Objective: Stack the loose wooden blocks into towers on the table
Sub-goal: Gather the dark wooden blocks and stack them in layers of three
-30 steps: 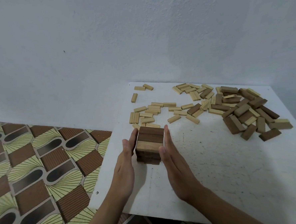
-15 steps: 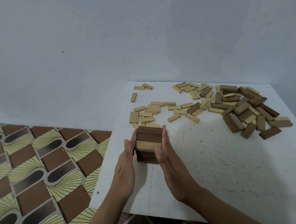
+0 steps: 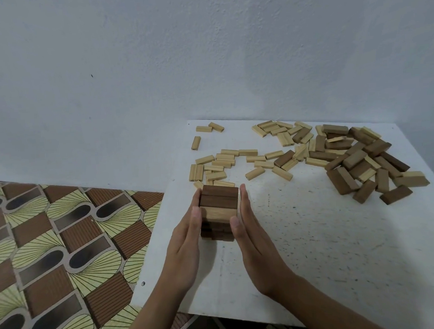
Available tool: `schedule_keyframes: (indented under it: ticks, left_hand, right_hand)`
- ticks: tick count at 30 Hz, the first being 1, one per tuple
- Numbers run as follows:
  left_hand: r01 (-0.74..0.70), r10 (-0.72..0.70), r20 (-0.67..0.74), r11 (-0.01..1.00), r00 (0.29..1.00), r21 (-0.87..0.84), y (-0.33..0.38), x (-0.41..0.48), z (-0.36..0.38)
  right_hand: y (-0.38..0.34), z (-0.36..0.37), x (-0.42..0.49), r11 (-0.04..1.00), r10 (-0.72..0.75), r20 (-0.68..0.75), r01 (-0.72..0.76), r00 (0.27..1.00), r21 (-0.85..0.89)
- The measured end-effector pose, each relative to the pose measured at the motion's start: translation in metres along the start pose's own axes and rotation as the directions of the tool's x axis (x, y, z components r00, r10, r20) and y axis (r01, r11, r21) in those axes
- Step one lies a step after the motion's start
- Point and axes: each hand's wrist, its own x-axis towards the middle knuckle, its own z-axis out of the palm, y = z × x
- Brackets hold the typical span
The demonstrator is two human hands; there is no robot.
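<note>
The white table [image 3: 317,247] and the loose blocks spread over its far half have not shifted in the last second: the light blocks [image 3: 226,161] lie scattered behind the tower, the mixed dark pile [image 3: 358,160] well apart to the right. The tower [image 3: 218,210] stands where it stood, near the table's left edge, just in front of the nearest light blocks.

What has changed is the hands. A second ago they flanked the tower with small gaps. Now the left hand [image 3: 185,247] and right hand [image 3: 256,243] lie flat against its two sides, fingers straight and together, pressing inward and gripping nothing. This reads as a squaring step: the layers are being aligned before more blocks go on. The task is at an early stage, with most blocks unstacked.

The tower is short and roughly cubic. Its top layer shows three blocks side by side, two dark at the back and one light nearest the person. The lower layers look dark and run crosswise, their ends slightly uneven at the front.
</note>
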Motion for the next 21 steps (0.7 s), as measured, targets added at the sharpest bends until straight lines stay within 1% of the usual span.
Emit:
schedule_keyframes:
  ticks: [3,7,13,17,21]
  left_hand:
    - [-0.024,0.024,0.023,1.000,0.999,0.003,-0.005,0.002,-0.002]
    - [-0.033,0.033,0.041,0.999,0.999,0.017,-0.018,0.004,-0.008]
    - [-0.045,0.045,0.056,0.999,0.997,-0.009,-0.021,0.005,-0.009]
    - [-0.040,0.040,0.021,0.999,0.999,0.012,-0.021,0.006,-0.010]
    - [-0.034,0.037,-0.052,0.998,0.998,0.054,-0.023,0.010,-0.015]
  right_hand:
    - [0.004,-0.002,0.000,1.000,-0.010,-0.005,0.010,1.000,-0.012]
    - [0.003,-0.003,-0.003,0.999,-0.031,0.025,0.032,0.999,-0.040]
    - [0.005,-0.002,-0.003,0.998,-0.018,0.031,0.019,0.999,-0.059]
    - [0.008,-0.004,-0.002,0.998,0.006,0.016,-0.005,1.000,-0.066]
    - [0.010,-0.010,0.000,0.999,0.042,-0.048,-0.044,0.998,-0.026]
